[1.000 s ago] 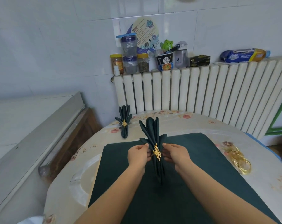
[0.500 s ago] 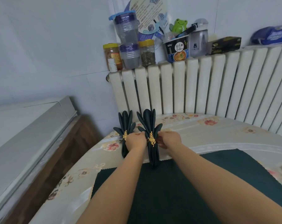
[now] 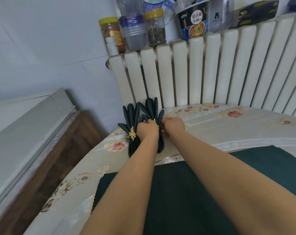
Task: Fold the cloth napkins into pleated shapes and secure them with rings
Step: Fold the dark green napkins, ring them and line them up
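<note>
Dark green flat napkin [image 3: 186, 192] covers the near counter [image 3: 245, 133]. At the far edge, both hands pinch the second pleated napkin [image 3: 151, 109] at its gold ring [image 3: 155, 122], just beside the finished napkin [image 3: 132, 116]. Let go carelessly and I reckon it bumps its neighbour, splaying the pleats.

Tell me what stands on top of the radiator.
On the radiator: a yellow-lidded jar, small white bottle, clear container, a second jar, noodle cup. Anything behind them is hidden.
</note>
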A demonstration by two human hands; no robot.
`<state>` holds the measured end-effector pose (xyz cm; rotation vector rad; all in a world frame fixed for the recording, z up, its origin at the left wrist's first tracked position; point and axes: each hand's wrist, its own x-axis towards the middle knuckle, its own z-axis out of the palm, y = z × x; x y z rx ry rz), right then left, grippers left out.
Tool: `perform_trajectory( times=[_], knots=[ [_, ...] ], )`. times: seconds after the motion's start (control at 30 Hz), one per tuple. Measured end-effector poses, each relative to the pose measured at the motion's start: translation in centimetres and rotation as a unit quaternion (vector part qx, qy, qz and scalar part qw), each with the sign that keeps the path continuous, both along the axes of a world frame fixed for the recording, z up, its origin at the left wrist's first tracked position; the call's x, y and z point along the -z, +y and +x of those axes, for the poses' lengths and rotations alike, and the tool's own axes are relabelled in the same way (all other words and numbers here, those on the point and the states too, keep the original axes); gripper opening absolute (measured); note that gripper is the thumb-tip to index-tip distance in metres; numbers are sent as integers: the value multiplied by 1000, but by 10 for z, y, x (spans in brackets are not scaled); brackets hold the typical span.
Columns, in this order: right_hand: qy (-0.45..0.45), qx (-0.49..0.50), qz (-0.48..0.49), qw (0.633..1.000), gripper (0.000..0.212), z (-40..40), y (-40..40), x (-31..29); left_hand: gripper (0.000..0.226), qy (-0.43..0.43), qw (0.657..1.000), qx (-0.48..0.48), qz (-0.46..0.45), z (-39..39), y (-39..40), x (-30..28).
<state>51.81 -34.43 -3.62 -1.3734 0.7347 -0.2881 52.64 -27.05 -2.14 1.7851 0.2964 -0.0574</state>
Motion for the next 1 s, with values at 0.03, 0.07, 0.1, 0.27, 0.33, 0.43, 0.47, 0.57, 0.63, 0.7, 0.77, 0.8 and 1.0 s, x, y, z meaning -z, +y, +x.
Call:
perform_trajectory(
  times=[0.03,0.07,0.1,0.27,0.33,0.43,0.47,0.57,0.63,0.7,0.77,0.8,1.0],
  knots=[
    [3,-13,-12,1000,17,-2,1,1,31,2,1000,8,6,-4,0,-1],
    [4,-20,-28,999,19,-6,2,3,30,5,1000,19,8,-7,0,-1],
    [5,-20,-42,999,23,-11,3,5,30,9,1000,23,13,-12,0,-2],
    [17,-3,-78,997,33,-55,6,-1,31,-5,998,43,55,-46,10,-13],
    [10,-11,-95,995,33,-79,8,-8,33,-21,993,75,89,-69,19,-21],
    [9,-39,-160,986,32,-119,14,-17,38,-42,982,137,120,-111,35,-32],
    [15,-55,-195,979,31,-135,17,-21,41,-48,977,156,133,-124,42,-34],
    [29,-96,-282,954,30,-181,26,-29,42,-64,965,198,161,-162,63,-37],
    [36,-111,-310,944,29,-215,36,-37,40,-66,957,224,172,-190,80,-41],
    [41,-124,-328,936,29,-243,43,-39,38,-74,948,242,194,-215,93,-39],
    [44,-142,-337,930,30,-282,54,-44,36,-75,941,258,204,-248,111,-41],
    [41,-147,-341,927,31,-296,58,-44,35,-77,941,263,201,-259,116,-38],
    [45,-182,-372,909,35,-380,79,-45,30,-73,929,294,213,-332,153,-31]
  ],
)
